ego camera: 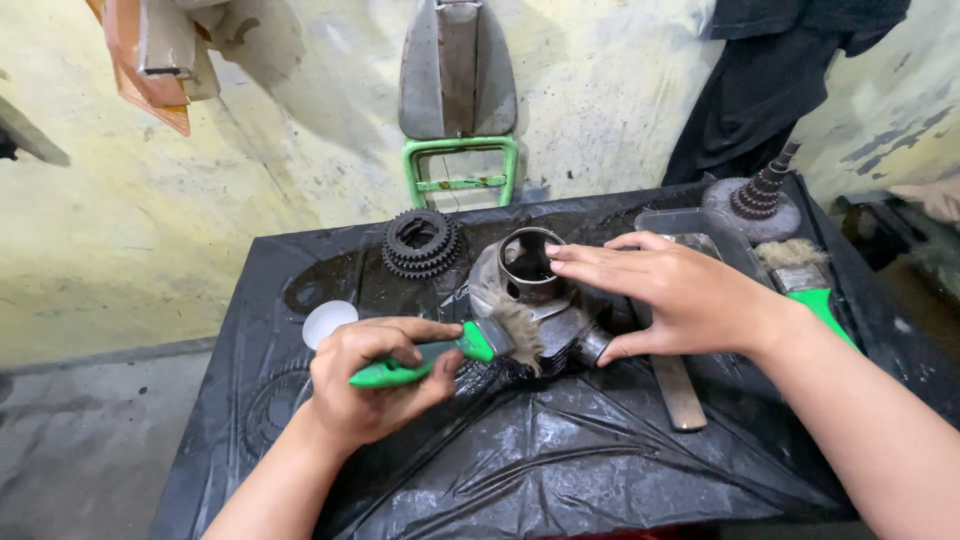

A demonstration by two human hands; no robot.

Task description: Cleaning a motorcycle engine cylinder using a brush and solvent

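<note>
Grease and grime cover nearly everything on the black plastic sheet (560, 460) spread over the low table, seen from the head camera looking down over both forearms.

Left hand (375, 380) is closed in a fist round the green handle of a paintbrush (460, 350), thumb on top, with the dirty bristles pressed against the side of the metal engine cylinder (530, 295) in the middle of the sheet. Right hand (670, 295) lies spread over the cylinder's far side, fingers nearly straight and reaching to the rim of the round bore, thumb tucked under against the lower fins; it steadies the part rather than gripping it fully.

That cylinder looks like cast metal: I'd judge it heavy, rigid and slick with oil, so the finned body and the bore rim seem the safest places to take hold, not the smooth wet flanks. The brush is light, its bristles soft and splayed.

Behind the cylinder sits a stack of dark gears (420, 243), and just left of the brush hand a small white lid (328, 320). Towards the right edge rests a second green-handled brush (805, 275), beside a stepped gear shaft (765, 195) standing upright. A flat metal bar (678, 390) lies below the right palm. Against the wall leans a grey panel on a green frame (460, 170).
</note>
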